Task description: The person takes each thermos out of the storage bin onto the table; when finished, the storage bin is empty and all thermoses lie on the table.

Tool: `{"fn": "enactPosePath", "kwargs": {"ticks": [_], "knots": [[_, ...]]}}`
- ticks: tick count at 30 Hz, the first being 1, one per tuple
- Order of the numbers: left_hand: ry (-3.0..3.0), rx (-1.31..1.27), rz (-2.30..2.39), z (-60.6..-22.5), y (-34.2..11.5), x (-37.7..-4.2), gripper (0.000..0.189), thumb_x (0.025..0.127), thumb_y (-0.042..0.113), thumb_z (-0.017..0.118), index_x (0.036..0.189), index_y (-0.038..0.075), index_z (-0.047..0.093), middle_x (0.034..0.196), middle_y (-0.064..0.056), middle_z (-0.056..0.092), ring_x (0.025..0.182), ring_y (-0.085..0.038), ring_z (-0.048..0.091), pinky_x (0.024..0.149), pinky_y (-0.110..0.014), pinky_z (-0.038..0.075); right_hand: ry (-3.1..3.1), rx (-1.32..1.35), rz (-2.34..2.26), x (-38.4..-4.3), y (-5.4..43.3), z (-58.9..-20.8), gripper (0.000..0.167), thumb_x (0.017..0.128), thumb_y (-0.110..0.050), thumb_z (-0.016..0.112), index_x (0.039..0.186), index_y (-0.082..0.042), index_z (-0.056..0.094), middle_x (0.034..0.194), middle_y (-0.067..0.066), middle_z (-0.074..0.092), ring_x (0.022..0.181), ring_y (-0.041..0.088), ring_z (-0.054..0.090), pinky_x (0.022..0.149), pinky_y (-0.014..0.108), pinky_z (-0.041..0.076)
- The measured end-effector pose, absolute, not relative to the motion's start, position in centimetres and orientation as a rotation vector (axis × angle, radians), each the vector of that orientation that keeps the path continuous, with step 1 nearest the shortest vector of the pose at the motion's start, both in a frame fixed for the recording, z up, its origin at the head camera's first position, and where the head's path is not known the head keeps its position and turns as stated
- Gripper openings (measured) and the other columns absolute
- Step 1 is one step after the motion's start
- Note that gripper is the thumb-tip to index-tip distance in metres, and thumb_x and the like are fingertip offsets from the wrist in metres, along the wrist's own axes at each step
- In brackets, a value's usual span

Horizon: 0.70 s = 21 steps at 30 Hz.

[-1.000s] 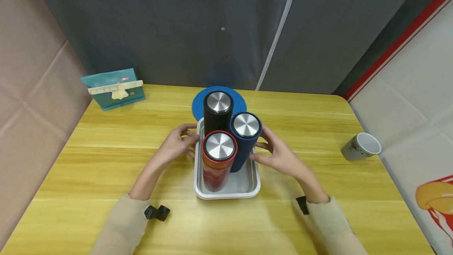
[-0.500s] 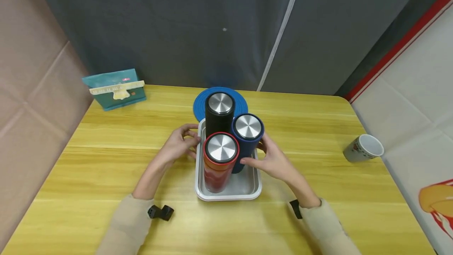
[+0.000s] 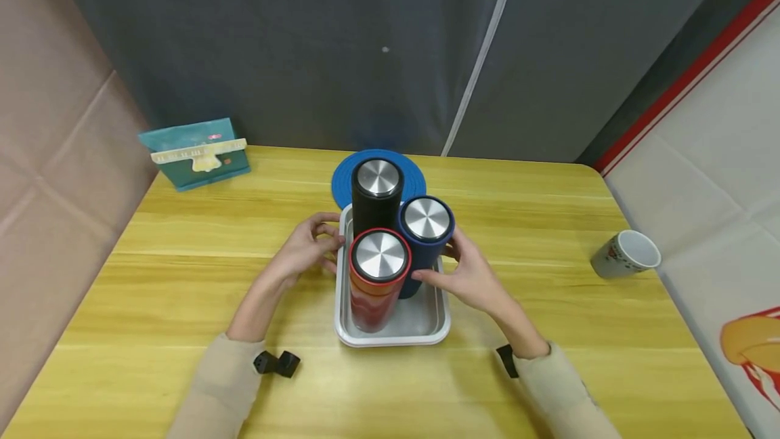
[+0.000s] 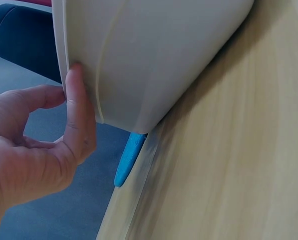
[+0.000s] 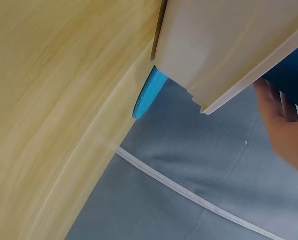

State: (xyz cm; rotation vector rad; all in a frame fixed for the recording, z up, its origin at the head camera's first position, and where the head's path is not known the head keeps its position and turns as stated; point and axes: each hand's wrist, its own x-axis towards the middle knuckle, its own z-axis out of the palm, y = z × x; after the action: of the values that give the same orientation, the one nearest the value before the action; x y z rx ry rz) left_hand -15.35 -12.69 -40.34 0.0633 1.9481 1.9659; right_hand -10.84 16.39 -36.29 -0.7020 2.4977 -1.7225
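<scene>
Three thermos flasks with brushed steel lids stand upright in a light grey plastic bin (image 3: 396,341): a red thermos (image 3: 373,307) in front, a black thermos (image 3: 373,212) behind, a navy thermos (image 3: 422,259) at the right. My left hand (image 3: 309,246) pinches the bin's left rim; in the left wrist view its thumb is at the lip and a finger lies on the outer wall (image 4: 149,60). My right hand (image 3: 468,275) grips the navy thermos, thumb across its front and fingers behind, partly hidden. The right wrist view shows these fingers (image 5: 271,107) above the bin's rim.
A round blue mat (image 3: 413,178) lies behind the bin, partly covered by it. At the back left sits a teal bag (image 3: 201,154) with a cream clip. A patterned cup (image 3: 609,259) leans over at the right, near the white wall (image 3: 713,175). A dark curtain (image 3: 274,53) hangs behind the table.
My right hand has moved left from beside the bin's right rim, bringing its thumb onto the front of the navy thermos. My left hand has stayed at the left rim.
</scene>
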Motion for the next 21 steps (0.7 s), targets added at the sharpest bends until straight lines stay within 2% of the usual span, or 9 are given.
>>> {"fn": "enactPosePath", "kwargs": {"ticks": [6, 15, 21], "knots": [[1.959, 0.064, 1.959, -40.6, -12.6, -15.3, 0.051, 0.091, -0.003, 0.056, 0.138, -0.002, 0.037, 0.104, -0.018, 0.053, 0.076, -0.023, 0.061, 0.063, -0.054, 0.058, 2.488, -0.713, -1.735, -10.8, 16.6, -36.3, 0.079, 0.073, -0.004, 0.083, 0.141, -0.010, 0.043, 0.132, 0.005, 0.053, 0.118, 0.021, 0.051, 0.094, 0.040, 0.052], [1.964, 0.072, 1.954, -40.4, -12.7, -15.3, 0.051, 0.091, -0.002, 0.056, 0.138, -0.001, 0.037, 0.105, -0.018, 0.053, 0.078, -0.024, 0.062, 0.064, -0.054, 0.058, 2.510, -0.710, -1.771, -10.8, 16.6, -35.4, 0.076, 0.071, 0.001, 0.083, 0.137, -0.004, 0.046, 0.129, 0.010, 0.055, 0.117, 0.025, 0.053, 0.091, 0.038, 0.054], [1.959, 0.066, 1.951, -40.4, -12.7, -15.2, 0.051, 0.092, -0.001, 0.056, 0.139, 0.000, 0.037, 0.106, -0.019, 0.053, 0.078, -0.023, 0.062, 0.066, -0.055, 0.058, 2.536, -0.746, -1.841, -10.9, 17.0, -33.9, 0.076, 0.068, 0.006, 0.083, 0.135, -0.001, 0.047, 0.127, 0.011, 0.056, 0.113, 0.023, 0.055, 0.087, 0.034, 0.056]]}}
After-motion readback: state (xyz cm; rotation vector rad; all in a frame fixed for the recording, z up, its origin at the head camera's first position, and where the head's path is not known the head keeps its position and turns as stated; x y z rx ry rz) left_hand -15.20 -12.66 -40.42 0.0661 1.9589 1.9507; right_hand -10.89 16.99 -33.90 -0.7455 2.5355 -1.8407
